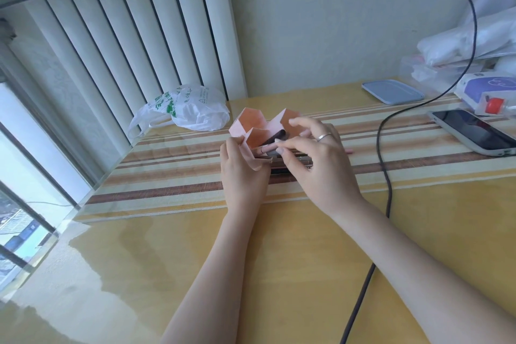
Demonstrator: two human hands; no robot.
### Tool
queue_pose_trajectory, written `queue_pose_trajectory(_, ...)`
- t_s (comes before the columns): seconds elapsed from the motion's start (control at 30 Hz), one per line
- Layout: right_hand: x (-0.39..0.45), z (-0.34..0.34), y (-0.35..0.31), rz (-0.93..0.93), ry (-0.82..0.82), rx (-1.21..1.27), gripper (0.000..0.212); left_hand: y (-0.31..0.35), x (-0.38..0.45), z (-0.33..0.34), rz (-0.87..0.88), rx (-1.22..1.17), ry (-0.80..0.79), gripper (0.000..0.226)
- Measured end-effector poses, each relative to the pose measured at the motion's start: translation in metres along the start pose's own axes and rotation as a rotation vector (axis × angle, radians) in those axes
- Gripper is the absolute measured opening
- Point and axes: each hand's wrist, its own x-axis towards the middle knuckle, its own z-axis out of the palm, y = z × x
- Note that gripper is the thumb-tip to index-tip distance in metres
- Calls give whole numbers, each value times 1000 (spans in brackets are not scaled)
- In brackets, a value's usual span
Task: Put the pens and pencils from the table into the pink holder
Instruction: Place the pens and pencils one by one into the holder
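Well, the pink holder (252, 127) sits mid-tabletop (307, 246) on the striped runner, tipped toward the person. The left hand (241, 169) grips its near wall; the right hand (315, 156) pinches a pen (269, 148) at a front compartment's mouth. I'd keep the holder braced and slide the pen in lengthwise, so it doesn't catch the rim. More pens (296, 160) lie under the right hand, mostly covered; I can't count them, nor tell pens from pencils.
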Motion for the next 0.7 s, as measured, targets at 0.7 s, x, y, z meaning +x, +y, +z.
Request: queue_pose_trajectory(0.7, -4, -15, 30, 466, -592, -528, 32, -2, 0, 1, 6, -7, 6, 51)
